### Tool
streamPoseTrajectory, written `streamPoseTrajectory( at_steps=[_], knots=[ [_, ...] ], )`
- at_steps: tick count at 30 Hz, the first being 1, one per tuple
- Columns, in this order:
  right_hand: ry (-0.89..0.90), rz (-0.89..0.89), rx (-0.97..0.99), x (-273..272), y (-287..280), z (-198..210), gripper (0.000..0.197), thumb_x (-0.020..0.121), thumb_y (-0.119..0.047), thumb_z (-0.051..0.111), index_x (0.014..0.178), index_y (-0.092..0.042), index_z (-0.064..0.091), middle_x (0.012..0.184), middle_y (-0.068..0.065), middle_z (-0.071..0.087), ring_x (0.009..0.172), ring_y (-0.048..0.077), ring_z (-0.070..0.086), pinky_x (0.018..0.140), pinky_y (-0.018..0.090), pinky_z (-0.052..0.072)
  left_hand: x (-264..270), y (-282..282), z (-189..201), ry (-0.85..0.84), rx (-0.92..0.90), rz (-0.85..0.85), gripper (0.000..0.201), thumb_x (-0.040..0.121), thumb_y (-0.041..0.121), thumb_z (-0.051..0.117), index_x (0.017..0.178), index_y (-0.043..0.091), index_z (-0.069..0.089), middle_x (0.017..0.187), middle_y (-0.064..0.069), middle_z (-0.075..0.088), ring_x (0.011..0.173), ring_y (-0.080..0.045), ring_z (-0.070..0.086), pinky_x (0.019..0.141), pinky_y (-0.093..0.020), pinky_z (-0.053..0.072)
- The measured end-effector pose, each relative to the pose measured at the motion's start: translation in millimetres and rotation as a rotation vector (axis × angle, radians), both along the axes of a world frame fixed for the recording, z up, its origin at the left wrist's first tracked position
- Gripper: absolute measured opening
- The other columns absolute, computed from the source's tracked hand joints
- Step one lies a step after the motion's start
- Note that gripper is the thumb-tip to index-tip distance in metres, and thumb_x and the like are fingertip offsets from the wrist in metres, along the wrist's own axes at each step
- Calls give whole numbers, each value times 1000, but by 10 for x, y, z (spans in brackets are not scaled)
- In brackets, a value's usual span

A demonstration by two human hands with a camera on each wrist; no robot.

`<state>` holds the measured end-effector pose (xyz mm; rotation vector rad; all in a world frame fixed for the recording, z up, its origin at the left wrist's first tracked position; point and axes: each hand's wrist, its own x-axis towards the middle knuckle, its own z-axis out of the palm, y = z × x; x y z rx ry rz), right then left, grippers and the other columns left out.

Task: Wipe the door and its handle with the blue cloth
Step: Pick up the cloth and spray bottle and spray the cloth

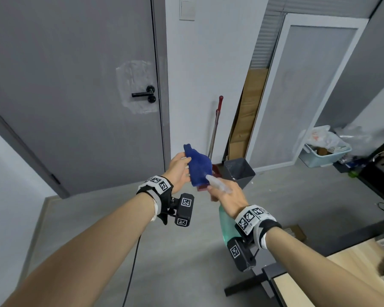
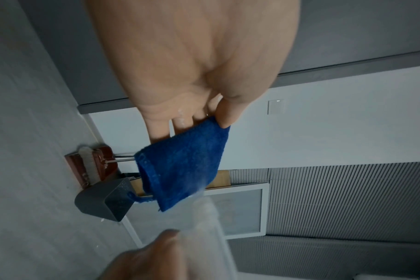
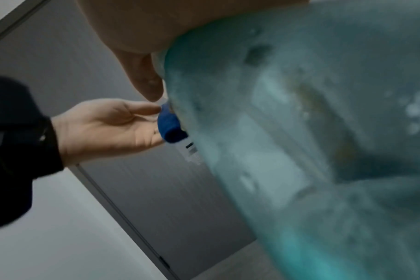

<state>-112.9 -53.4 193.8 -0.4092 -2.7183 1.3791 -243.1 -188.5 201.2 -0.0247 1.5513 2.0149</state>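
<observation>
Room: a grey door (image 1: 71, 85) with a black handle (image 1: 143, 94) is seen shut, past a grey floor (image 1: 175, 251).
Left fingers (image 2: 224, 115): the blue cloth (image 1: 197, 166) is pinched by the left hand (image 1: 179, 171), held up well apart from the door.
Right fingers: a spray bottle (image 1: 225, 220) is gripped by the right hand (image 1: 227, 196), its nozzle touching the cloth.
Further out: a dark bin (image 1: 238, 172) is stood by the wall.

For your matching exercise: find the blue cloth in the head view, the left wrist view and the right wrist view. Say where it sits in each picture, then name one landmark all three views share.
Head view: blue cloth at centre, held up by the left hand.
Left wrist view: centre, hanging from the fingers.
Right wrist view: left of centre, only a small part shows beside the spray bottle.
Shared landmark: the grey door.
</observation>
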Motion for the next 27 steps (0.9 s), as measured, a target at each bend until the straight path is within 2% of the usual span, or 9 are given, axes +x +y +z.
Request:
streamPoseTrajectory(
  at_steps=[3, 5, 8, 11, 14, 16, 19, 22, 27],
  knots=[
    [-26, 20, 47, 15, -43, -26, 38, 87, -44, 54, 102, -15, 72, 68, -1, 69, 73, 22, 66, 85, 48, 54, -62, -2, 45, -10, 46, 24, 35, 106, 16, 42, 141, 14, 48, 133, -12, 62, 100, -24, 68, 71, -37, 58],
    [-17, 3, 18, -9, -50, -1, 41, 85, -46, 53, 106, -15, 71, 74, -2, 70, 79, 22, 66, 87, 48, 52, -99, -1, 47, -8, 59, 28, 37, 105, 16, 44, 141, 14, 48, 134, -12, 62, 101, -23, 68, 69, -36, 58],
    [3, -32, 53, -80, -19, 96, 36, 86, -48, 50, 95, -19, 70, 69, -4, 68, 73, 20, 64, 81, 45, 53, -120, -7, 37, -6, 57, 9, 37, 103, 17, 49, 139, 16, 51, 132, -10, 63, 106, -26, 67, 70, -37, 58],
    [37, -92, 67, -166, 25, 218, 36, 82, -47, 51, 75, -14, 63, 66, 2, 67, 67, 25, 63, 74, 47, 53, -130, -28, 17, -22, 48, -6, 31, 101, 20, 51, 131, 18, 56, 129, -7, 66, 102, -24, 67, 72, -34, 55],
    [65, -82, 23, -259, 38, 298, 33, 80, -49, 50, 73, -19, 61, 70, 0, 68, 71, 26, 62, 74, 48, 52, -154, -61, -21, -29, 31, -20, 29, 99, 28, 56, 126, 17, 60, 129, -10, 67, 109, -27, 66, 82, -37, 55],
    [41, -51, 44, -306, 26, 334, 31, 82, -47, 50, 73, -19, 59, 70, 1, 68, 71, 24, 62, 69, 43, 48, -174, -87, -46, -7, 12, -27, 33, 98, 31, 61, 126, 14, 61, 127, -11, 68, 112, -29, 67, 84, -37, 57],
    [-19, -10, 118, -352, -18, 361, 30, 84, -43, 49, 77, -17, 61, 69, -1, 69, 71, 21, 63, 68, 40, 46, -189, -115, -69, 29, -9, -39, 31, 99, 24, 59, 128, 13, 60, 124, -12, 69, 106, -26, 69, 81, -35, 58],
    [-33, -27, 99, -386, -35, 335, 30, 85, -43, 50, 78, -16, 61, 69, -1, 68, 72, 24, 62, 71, 41, 47, -195, -131, -96, 66, -23, -58, 31, 101, 17, 56, 132, 13, 58, 126, -12, 69, 114, -29, 67, 86, -37, 58],
    [-34, -78, 77, -358, 4, 268, 29, 81, -42, 51, 68, -17, 57, 64, -1, 65, 66, 22, 59, 66, 37, 43, -202, -151, -87, 69, 14, -53, 34, 105, 14, 46, 138, 17, 53, 127, -8, 67, 113, -26, 67, 83, -36, 58]
  ],
)
